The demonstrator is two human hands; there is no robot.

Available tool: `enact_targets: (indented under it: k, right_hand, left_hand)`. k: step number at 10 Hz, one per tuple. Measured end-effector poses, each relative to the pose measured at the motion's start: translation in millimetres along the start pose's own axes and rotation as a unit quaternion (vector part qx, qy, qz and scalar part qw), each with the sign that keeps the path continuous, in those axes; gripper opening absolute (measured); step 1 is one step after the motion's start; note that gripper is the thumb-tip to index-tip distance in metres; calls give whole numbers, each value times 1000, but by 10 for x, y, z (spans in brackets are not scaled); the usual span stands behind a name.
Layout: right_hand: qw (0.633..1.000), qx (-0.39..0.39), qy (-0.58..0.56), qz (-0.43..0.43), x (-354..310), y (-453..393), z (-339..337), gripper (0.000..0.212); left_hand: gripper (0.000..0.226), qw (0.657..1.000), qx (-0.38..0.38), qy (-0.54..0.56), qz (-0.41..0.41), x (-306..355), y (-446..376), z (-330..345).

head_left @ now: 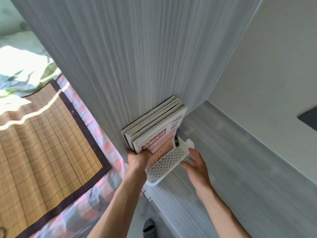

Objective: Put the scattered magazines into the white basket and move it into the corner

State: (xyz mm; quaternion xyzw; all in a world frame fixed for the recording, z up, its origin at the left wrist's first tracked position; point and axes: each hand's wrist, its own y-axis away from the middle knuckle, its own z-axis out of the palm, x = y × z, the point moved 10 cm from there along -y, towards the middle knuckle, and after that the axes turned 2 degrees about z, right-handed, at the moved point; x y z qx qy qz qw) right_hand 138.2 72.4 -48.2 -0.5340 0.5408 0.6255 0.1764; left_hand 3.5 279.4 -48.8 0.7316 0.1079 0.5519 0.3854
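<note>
A white perforated basket (169, 163) stands on a grey wood-grain surface (223, 152), tight against a tall grey panel (120, 66). Several magazines (154, 126) stand upright in it, leaning on the panel; the front one has a red and pink cover. My left hand (139, 158) grips the near edge of the magazine stack at the basket's left end. My right hand (196, 166) hovers just right of the basket with fingers spread, holding nothing; whether it touches the rim I cannot tell.
A cream wall (265, 83) meets the grey panel behind the basket, forming a corner. Left of the panel lies a bed with a bamboo mat (42, 143) and a checked sheet (96, 194). A grey slipper (149, 228) sits on the floor below.
</note>
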Motion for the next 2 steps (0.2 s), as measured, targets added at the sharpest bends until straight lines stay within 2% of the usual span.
enact_targets:
  k: [1,2]
  right_hand:
    - [999,20,19,-17,33,584,-272,51]
    - [998,46,16,-48,-160,950,-527,43]
  left_hand:
    - [49,999,-31,39,-4,56,202,-27]
    - [42,998,-23,60,-4,-10,430,-357]
